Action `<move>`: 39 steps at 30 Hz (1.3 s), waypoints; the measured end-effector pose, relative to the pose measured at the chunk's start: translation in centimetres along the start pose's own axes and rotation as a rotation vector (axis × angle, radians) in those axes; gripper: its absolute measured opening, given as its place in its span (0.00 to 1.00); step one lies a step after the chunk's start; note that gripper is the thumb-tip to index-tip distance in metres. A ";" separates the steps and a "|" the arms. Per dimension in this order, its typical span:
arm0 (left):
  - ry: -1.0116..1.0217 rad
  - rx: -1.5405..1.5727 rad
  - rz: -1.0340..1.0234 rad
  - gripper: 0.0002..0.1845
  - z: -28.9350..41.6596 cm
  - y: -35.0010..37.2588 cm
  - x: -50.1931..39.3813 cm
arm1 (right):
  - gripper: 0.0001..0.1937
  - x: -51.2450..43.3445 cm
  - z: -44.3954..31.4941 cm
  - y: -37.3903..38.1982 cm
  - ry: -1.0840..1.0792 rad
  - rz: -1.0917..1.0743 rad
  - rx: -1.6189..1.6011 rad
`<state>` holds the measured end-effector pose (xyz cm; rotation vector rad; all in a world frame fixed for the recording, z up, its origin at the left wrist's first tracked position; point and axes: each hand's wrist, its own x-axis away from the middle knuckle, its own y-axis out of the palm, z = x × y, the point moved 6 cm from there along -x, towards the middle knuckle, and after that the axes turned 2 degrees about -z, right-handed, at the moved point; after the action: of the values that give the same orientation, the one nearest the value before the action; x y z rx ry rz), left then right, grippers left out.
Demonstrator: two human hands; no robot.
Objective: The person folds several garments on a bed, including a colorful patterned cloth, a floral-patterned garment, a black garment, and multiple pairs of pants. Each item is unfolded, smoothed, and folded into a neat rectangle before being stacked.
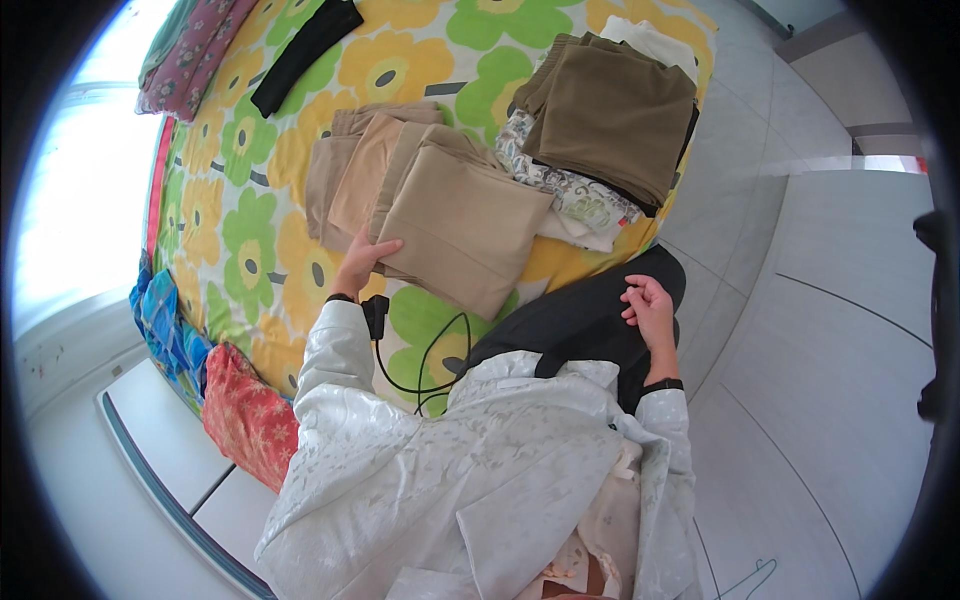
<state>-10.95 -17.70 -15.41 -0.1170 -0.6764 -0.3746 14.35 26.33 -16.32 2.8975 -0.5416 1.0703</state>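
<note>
Folded beige trousers (465, 210) lie on top of other folded tan and peach garments (365, 174) on the bed. At their near left corner is my left hand (365, 259), its thumb on top of the beige cloth and its fingers under or behind the edge, partly hidden. My right hand (649, 304) is over my dark-trousered leg, fingers loosely curled, with nothing seen in it. To the right, folded olive-brown trousers (615, 112) top a pile with a patterned garment (566, 187) and white cloth (652, 45).
A black folded garment (307, 56) lies on the flowered bedsheet (397, 64). A black plug with a cable (376, 316) lies near my left wrist. Red cloth (247, 412) and blue cloth (172, 322) hang at the left edge. A hanger (757, 574) is on the floor.
</note>
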 end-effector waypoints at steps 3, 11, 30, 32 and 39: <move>-0.024 0.109 0.036 0.29 0.2 0.4 0.1 | 0.10 0.1 0.0 -0.1 -0.006 0.002 -0.023; 0.133 0.411 -0.078 0.22 7.6 3.2 3.0 | 0.10 0.0 0.5 -0.2 0.012 0.007 -0.037; 0.466 0.317 -0.057 0.23 27.5 4.8 3.0 | 0.09 0.5 0.1 -0.2 -0.013 0.015 -0.056; 0.496 0.360 -0.131 0.23 30.0 5.5 2.0 | 0.10 0.4 0.0 -0.2 -0.015 0.017 -0.055; 0.748 0.374 -0.252 0.16 34.2 2.4 -7.6 | 0.09 0.2 -0.2 -0.2 -0.007 0.041 -0.069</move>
<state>-35.67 -5.50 6.41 0.4523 -0.0083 -0.4879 14.44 26.49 -15.95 2.8439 -0.6278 1.0250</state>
